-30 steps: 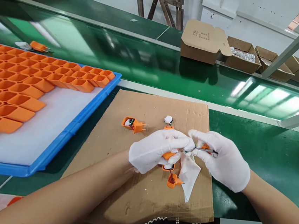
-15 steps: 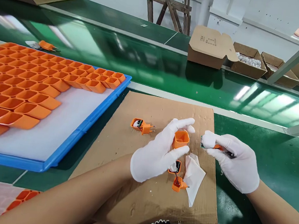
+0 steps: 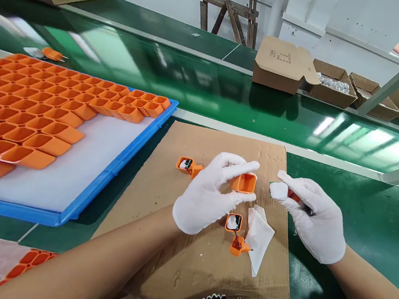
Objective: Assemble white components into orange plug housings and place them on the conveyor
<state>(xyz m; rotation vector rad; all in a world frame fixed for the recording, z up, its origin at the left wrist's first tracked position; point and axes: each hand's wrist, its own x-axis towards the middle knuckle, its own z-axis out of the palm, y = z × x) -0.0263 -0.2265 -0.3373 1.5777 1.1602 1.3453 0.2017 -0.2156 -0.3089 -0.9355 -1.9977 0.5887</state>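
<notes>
White gloves cover both hands. My left hand [image 3: 212,195] grips an orange plastic housing [image 3: 246,183] between thumb and fingers, its open end tilted up and toward the right. To the right, my right hand [image 3: 315,217] pinches a plug assembly with an orange body [image 3: 293,194]; a white block [image 3: 278,191] and a green board edge stick out on its left. The two parts are apart. Below my left hand lies an orange housing [image 3: 234,222] with a board inside, wired to an orange plug [image 3: 238,246]. Another filled housing [image 3: 185,165] with its plug is partly behind my left hand.
A cardboard sheet [image 3: 174,260] lies under the work, with a folded white paper [image 3: 259,240] on it. At left, a blue tray [image 3: 120,165] holds many orange housings. Cardboard boxes [image 3: 275,79] stand behind the green conveyor [image 3: 205,84]. A metal post [image 3: 397,74] slants at right.
My left hand has tipped the orange housing so its opening faces more to the right. The right index finger has lifted off the white block, which now shows more fully.
</notes>
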